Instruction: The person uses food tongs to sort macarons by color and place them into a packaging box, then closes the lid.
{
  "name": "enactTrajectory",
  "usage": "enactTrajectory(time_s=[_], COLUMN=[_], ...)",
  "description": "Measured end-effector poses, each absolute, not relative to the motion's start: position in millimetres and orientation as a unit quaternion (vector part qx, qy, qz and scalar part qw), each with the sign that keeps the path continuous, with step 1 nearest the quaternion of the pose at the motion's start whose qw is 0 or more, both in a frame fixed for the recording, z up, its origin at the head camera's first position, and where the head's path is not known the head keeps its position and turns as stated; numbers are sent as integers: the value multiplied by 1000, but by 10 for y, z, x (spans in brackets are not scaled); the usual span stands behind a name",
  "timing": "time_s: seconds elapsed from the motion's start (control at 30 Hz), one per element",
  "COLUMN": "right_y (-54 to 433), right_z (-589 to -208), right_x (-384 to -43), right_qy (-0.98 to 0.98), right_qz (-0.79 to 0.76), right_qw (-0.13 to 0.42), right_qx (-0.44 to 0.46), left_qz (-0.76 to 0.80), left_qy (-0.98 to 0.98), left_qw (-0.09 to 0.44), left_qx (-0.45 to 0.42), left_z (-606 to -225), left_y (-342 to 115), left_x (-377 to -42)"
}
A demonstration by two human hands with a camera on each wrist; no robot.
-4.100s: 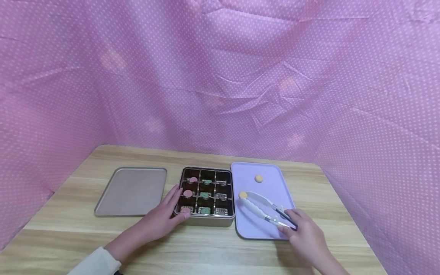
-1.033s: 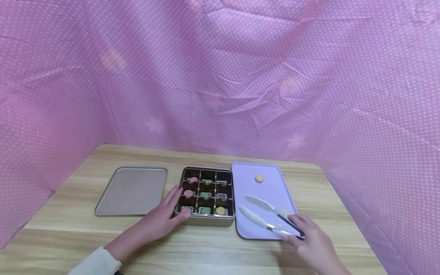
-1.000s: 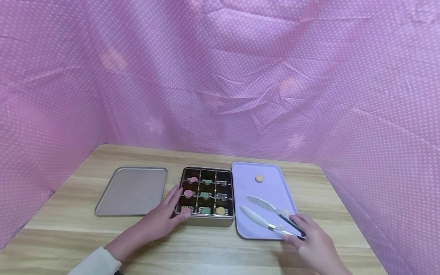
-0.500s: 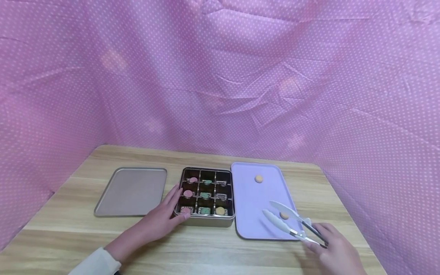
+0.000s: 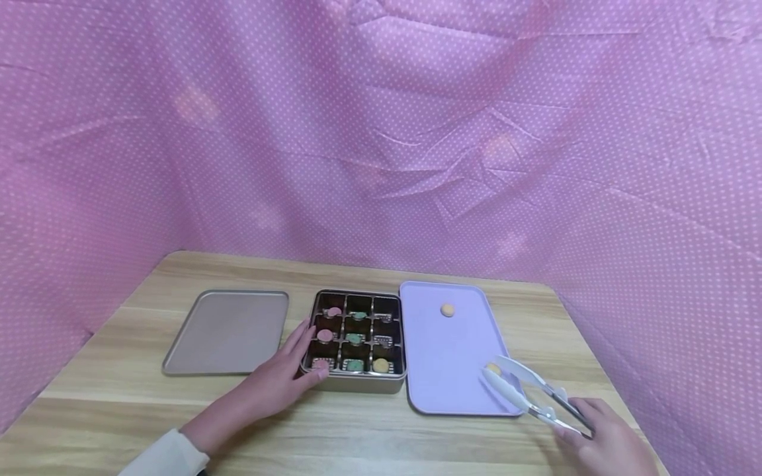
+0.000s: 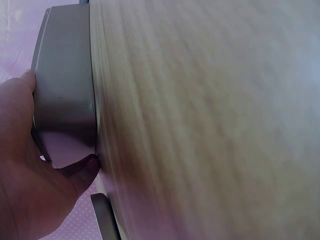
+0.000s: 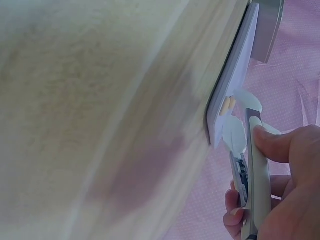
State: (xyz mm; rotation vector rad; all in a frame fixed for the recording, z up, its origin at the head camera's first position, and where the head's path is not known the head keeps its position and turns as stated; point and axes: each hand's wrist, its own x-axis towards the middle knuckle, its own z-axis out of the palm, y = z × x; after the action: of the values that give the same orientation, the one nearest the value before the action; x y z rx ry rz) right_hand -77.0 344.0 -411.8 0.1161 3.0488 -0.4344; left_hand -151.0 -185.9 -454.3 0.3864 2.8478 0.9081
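Observation:
My right hand (image 5: 610, 439) grips white-tipped metal tongs (image 5: 508, 393) by their handles. The spread tips stand around a yellow macaron (image 5: 492, 368) near the front right corner of the lilac tray (image 5: 446, 387). In the right wrist view the macaron (image 7: 227, 105) shows between the two tips. A second yellow macaron (image 5: 447, 310) lies towards the tray's back. My left hand (image 5: 276, 380) rests against the square tin box (image 5: 363, 383), fingers straight along its left side, thumb at the front rim. Pink, green and yellow macarons sit in its divided compartments; the back and middle right ones hold only clear liners.
A flat metal lid (image 5: 229, 334) lies left of the box on the wooden table (image 5: 333, 436). The tray stands close against the box's right side. A pink dotted cloth (image 5: 381, 145) hangs behind and at both sides.
Earlier the tongs held a macaron by the box; a yellow one now sits in its front right compartment. My right hand has since moved right with the tongs to another macaron. The left hand stays.

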Motion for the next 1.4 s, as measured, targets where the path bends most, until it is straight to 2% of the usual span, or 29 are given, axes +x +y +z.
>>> enactTrajectory(time_s=[0.3,0.97,1.4], right_y=[3481,3402,3335], right_z=[-4155,-4214,-4198], right_x=[-771,-737,-733], right_qy=[990,992,991], right_qz=[-128,-118,-127], right_qw=[35,-26,-35], right_qx=[46,27,20], left_qz=[301,303,300], left_qy=[943,942,942], left_qw=[62,63,68], left_qx=[130,126,131], left_z=[-4552,-4578,-4541], left_y=[-1869,-1885,-1876], left_x=[-1517,-1538,-1520])
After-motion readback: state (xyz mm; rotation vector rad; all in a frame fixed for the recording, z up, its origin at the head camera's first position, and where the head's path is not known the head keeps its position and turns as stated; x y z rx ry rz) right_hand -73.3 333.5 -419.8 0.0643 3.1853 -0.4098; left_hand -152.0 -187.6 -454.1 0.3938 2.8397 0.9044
